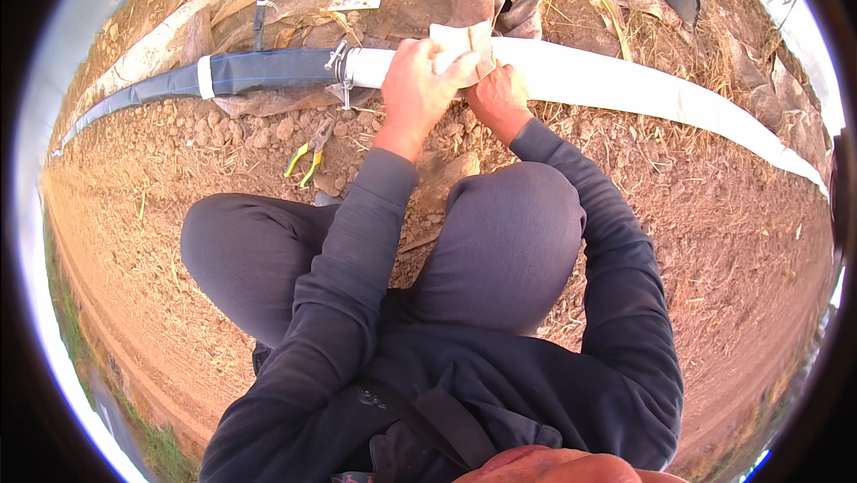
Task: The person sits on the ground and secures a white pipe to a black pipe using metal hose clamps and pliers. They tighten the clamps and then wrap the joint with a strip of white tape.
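A white flat hose [616, 81] runs across in front of me and joins a dark blue hose [277, 70] at a metal clamp [340, 68]. Just right of the clamp, my left hand [418, 90] is closed over the white hose, its thumb pressing a pale, worn strip of cloth [466, 41]. Beside it, my right hand [500, 97] is closed at the hose's near edge, at the lower end of the same strip. The fingertips of the right hand are partly hidden. The strip lies across the hose.
Pliers [311, 154] with yellow-green handles lie on the clods left of my left forearm. A white band [205, 78] circles the blue hose, and a small black fitting [260, 23] stands behind it. Crumpled brown sheeting [402, 1] covers the ground beyond. My bent knees [518, 233] are close below my hands.
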{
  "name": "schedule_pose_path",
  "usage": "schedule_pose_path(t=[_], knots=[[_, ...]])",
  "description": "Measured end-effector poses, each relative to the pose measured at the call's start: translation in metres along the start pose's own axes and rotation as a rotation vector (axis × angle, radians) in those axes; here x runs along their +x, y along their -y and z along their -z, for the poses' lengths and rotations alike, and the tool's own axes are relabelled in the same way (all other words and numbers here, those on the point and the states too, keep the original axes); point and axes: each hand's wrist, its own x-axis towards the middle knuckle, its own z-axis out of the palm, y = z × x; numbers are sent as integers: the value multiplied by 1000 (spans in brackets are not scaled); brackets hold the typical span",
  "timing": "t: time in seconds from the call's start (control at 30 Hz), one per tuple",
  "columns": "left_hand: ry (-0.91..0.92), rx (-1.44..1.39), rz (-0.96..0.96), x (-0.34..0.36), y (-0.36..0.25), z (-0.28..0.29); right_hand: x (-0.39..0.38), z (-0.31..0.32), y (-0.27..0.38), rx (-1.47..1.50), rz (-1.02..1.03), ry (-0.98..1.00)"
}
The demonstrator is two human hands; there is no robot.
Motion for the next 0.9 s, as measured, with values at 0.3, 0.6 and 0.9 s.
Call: schedule_pose_path(t=[0.3, 0.6, 0.9], knots=[[95, 131, 61, 21, -24, -22, -3, 38, -30, 251, 27, 160], [-204, -210, -395, -17, -14, -67, -19, 52, -54, 2057, -682, -70], [-159, -61, -459, -16, -18, -56, -14, 81, -60, 1970, -679, -4]])
